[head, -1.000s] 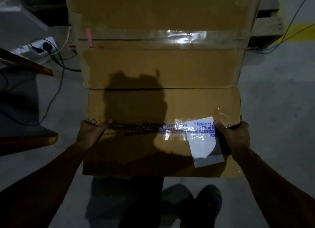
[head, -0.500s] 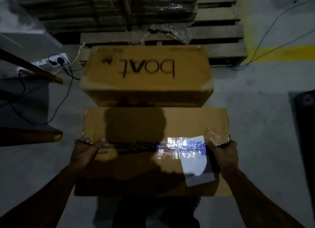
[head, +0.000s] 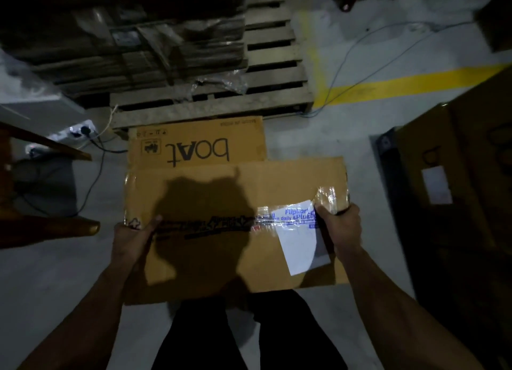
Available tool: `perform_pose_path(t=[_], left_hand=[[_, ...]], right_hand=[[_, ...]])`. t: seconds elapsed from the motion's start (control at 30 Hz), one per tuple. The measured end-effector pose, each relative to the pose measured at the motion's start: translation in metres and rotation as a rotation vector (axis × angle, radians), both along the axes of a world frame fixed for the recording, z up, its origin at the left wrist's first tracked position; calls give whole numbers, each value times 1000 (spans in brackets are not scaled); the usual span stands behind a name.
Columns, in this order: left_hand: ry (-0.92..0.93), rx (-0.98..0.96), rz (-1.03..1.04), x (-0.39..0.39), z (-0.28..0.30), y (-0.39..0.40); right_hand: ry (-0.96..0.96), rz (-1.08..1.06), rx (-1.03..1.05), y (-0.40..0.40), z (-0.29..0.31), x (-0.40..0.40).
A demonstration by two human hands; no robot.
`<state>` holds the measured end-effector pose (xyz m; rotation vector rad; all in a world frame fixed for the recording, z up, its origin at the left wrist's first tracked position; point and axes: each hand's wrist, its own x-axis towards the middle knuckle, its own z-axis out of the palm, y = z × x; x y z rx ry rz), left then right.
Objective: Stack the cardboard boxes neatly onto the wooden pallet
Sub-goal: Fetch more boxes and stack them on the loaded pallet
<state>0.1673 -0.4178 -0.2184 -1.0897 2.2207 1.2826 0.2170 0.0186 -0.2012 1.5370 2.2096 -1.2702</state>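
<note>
The left hand and the right hand grip the taped cardboard box at its two short sides — thumbs on top, fingers curled under — so it stays level above the floor, just before the wooden pallet.

- Held box: tan cardboard, clear shiny tape, blue print, a white label.
- Second box: tan, black "boAt" lettering.
- Pallet: grey-brown wood.
- Floor: pale grey, yellow stripe.
</note>
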Motion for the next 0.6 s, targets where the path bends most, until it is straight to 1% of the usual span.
perform_pose_path(t=[0.1, 0.13, 0.17, 0.23, 0.3, 0.43, 0.5, 0.6], left_hand=[[54, -1, -54, 3, 60, 30], [98, 19, -79, 1, 76, 39], [116, 30, -91, 0, 92, 47], [151, -8, -111, -3, 118, 64], [171, -50, -139, -10, 145, 79], [277, -85, -244, -34, 187, 105], [287, -114, -305, -45, 204, 116], [347, -181, -337, -69, 229, 138]], right_hand=[[22, -34, 6, 22, 50, 12], [35, -54, -2, 29, 61, 15], [37, -69, -10, 36, 70, 18], [64, -101, -12, 55, 77, 26], [93, -165, 10, 67, 97, 32], [124, -229, 93, 71, 165, 33], [90, -242, 145, 77, 184, 33], [86, -267, 228, 92, 207, 23]])
